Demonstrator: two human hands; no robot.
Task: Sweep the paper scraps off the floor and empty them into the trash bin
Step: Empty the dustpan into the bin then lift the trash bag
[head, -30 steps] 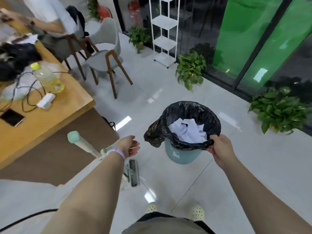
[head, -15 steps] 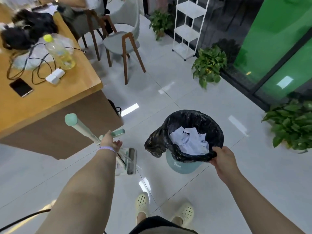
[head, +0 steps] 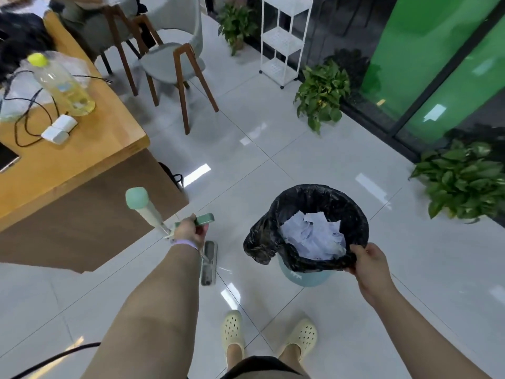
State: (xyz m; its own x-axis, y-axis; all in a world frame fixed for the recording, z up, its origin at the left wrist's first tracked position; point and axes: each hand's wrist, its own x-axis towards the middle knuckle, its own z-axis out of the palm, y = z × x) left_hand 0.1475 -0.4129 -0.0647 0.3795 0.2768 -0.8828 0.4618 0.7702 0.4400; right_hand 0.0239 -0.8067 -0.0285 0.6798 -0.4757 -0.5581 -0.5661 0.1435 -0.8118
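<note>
The right hand (head: 367,265) pinches the near rim of the black liner (head: 314,203), its grip closed on the folded plastic. The bin (head: 306,277) stands on the floor directly beyond that hand, and the scraps (head: 311,236) lie inside the liner, just past the fingers. The left hand (head: 188,231) has its grip curled round the green handle (head: 203,218) of the dustpan (head: 209,262), which rests on the floor just left of the bin; a second pole (head: 147,212), likely the broom's, leans beside that hand. No scraps show on the visible floor (head: 273,149), so sweeping and emptying look done. What seems left is letting go of the liner and putting the tools away.
</note>
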